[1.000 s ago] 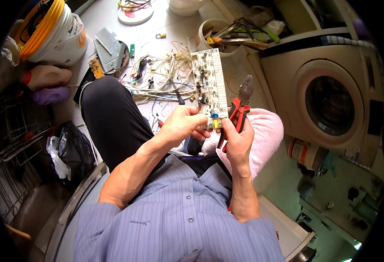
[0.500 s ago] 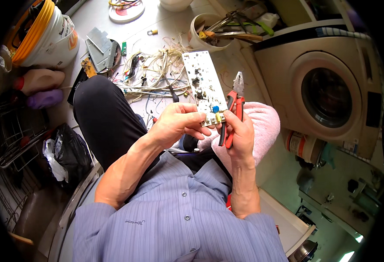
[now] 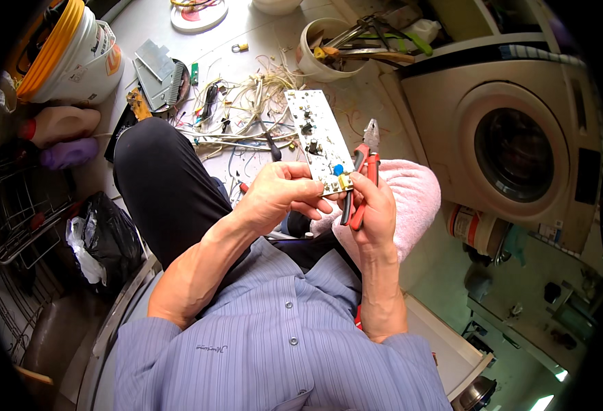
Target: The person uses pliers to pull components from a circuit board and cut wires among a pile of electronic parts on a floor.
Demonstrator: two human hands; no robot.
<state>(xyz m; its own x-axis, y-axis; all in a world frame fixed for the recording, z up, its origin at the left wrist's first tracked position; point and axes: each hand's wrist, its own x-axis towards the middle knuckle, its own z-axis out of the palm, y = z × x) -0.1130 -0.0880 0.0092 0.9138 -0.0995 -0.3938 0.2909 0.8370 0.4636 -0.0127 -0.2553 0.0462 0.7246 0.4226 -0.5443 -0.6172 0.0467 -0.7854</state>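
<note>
Fingers [image 3: 306, 187] hold an oblong circuit board [image 3: 321, 145] and metal-headed pliers [image 3: 374, 162].

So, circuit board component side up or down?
Component side up: on the circuit board, blue part and yellow part face the camera. Left hand and right hand hold its near end.

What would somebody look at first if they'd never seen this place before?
Probably the pale board in the middle, held at its near end by the left hand and right hand. The red-handled pliers catch the eye too, gripped in the right hand beside the board. Then there's the tangle of wires on the floor beyond the knees, and the big washing machine at the right.
</note>
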